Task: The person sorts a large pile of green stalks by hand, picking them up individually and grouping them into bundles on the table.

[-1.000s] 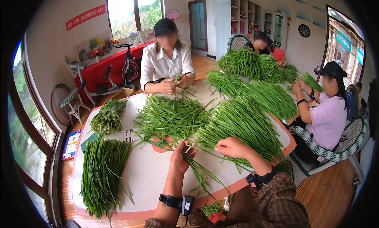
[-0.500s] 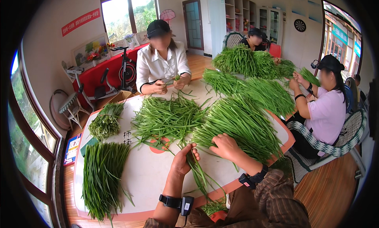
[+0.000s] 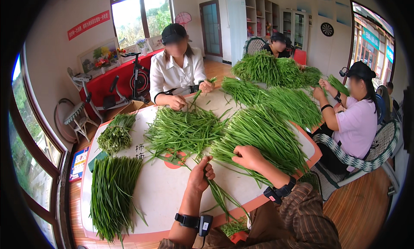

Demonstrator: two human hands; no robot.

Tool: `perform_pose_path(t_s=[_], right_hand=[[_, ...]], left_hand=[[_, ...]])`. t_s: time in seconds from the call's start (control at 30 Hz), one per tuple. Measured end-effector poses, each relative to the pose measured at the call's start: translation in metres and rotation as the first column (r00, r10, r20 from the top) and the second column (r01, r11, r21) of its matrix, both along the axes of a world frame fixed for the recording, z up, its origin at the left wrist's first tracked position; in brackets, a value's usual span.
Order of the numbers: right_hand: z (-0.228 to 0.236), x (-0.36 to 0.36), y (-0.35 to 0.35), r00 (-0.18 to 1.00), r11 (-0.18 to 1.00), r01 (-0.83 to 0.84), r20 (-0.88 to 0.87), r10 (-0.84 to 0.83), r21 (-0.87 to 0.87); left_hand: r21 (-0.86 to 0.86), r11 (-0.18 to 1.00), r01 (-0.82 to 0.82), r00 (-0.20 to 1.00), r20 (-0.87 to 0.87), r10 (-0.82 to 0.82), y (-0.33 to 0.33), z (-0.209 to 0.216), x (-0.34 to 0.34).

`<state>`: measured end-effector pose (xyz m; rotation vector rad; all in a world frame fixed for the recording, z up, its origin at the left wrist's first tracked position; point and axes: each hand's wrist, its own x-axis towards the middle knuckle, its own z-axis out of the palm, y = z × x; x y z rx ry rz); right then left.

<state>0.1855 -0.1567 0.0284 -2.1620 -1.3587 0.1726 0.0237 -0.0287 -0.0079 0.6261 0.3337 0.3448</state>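
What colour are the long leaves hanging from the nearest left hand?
The leaves are green, best seen in the head view.

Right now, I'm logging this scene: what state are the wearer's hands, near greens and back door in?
Left hand: grip closed around stalks
Stalks: drooping from left hand
Right hand: at right pile, grip unclear
Right pile: mostly aligned
Centre pile: loose, tangled
Lower-left pile: neatly aligned
Upper-left pile: gathered compactly
Back door: closed

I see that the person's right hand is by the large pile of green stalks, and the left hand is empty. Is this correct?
Not entirely: the left hand is not empty. The head view shows it holding a few long green stalks. The right hand is by the large pile of green stalks, as you say.
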Motion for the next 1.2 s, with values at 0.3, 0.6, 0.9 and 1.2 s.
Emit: perform_pose_path(t_s=[0.3,0.6,0.9,1.2], right_hand=[[-0.007,-0.020,-0.004,0.910,0.954,-0.149,-0.341,0.236,0.261],[-0.015,-0.029,0.002,0.881,0.947,-0.249,-0.358,0.309,0.205],[0.022,-0.028,0.011,0.903,0.925,-0.129,-0.344,0.259,0.357],[0.038,-0.006,0.014,0.946,0.946,-0.324,-0.024,0.324,-0.009]], left_hand=[[0.061,0.997,0.047,0.999,-0.019,-0.046,-0.010,0.008,0.002],[0.159,0.987,-0.005,0.995,-0.095,0.020,-0.016,0.013,0.006],[0.269,0.956,0.114,0.992,-0.090,-0.093,-0.020,0.011,0.005],[0.259,0.938,0.230,0.971,-0.131,-0.201,-0.021,0.016,0.003]])
